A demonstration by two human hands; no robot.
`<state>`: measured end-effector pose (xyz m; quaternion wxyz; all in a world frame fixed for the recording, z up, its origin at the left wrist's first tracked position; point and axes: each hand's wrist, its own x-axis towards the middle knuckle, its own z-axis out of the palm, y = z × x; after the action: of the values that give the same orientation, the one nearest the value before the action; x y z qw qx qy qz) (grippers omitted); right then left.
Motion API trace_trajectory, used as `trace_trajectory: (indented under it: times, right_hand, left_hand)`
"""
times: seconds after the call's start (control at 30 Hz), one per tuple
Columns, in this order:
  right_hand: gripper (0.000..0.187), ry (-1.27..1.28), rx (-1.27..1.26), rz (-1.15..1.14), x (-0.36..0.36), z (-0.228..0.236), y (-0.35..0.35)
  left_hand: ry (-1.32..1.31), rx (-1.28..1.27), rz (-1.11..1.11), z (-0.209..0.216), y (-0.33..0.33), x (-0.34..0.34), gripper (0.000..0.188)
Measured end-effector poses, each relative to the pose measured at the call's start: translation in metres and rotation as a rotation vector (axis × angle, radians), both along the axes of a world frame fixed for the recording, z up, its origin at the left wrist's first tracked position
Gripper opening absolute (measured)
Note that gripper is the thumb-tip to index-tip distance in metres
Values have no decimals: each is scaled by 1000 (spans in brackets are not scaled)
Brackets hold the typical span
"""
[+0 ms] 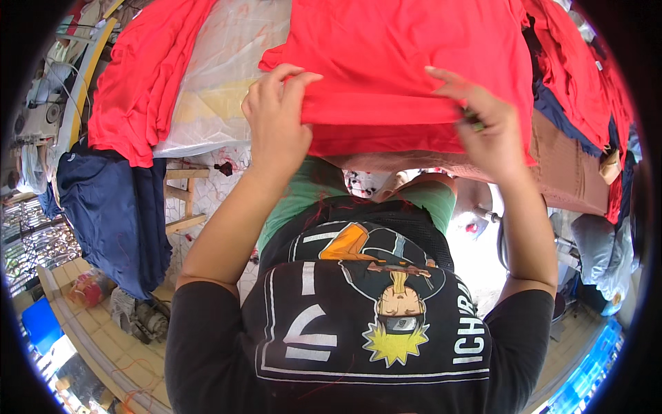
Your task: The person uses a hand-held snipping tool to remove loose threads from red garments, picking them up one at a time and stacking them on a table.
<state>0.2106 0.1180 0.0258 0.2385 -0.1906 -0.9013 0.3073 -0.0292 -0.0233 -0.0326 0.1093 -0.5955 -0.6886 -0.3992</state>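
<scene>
Red cloth (414, 45) spans the frame's upper centre, its fold (379, 109) clamped in the left grip (279, 121); whether the blurred right grip (491, 127) is closed, I cannot tell. Uneven pull could skew the fold; the small dark object (474, 121) at right might snag it.

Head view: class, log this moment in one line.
left hand: holds red cloth | right hand: holds red cloth | fold: stretched between hands

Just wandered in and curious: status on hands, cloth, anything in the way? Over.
Left hand gripping red cloth; right hand at right end of folded strip, blurred dark item there. Strip stretched between hands. Nothing seen blocking it.
</scene>
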Motion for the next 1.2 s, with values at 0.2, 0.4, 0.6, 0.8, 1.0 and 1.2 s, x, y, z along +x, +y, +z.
trace_trajectory:
  times: [0.2, 0.4, 0.6, 0.8, 1.0, 1.2]
  right_hand:
    - [13, 241, -688, -231, 32, -3, 55]
    - [46, -234, -341, -503, -8, -56, 74]
    - [49, -55, 98, -625, -13, -29, 46]
    - [24, 78, -187, -197, -78, -51, 1]
    - [19, -31, -200, -107, -89, -83, 3]
    - [16, -83, -144, -90, -90, -78, 1]
  left_hand:
    - [-1395, -26, -332, -1, 2, -42, 23]
    - [-872, -410, -36, -24, 27, -67, 25]
    - [-284, -144, -131, 4, 17, -54, 17]
    - [51, -295, -328, -22, 37, -32, 20]
    - [26, -269, -281, -32, 40, -30, 11]
    - [-49, -308, -244, -29, 41, -29, 8]
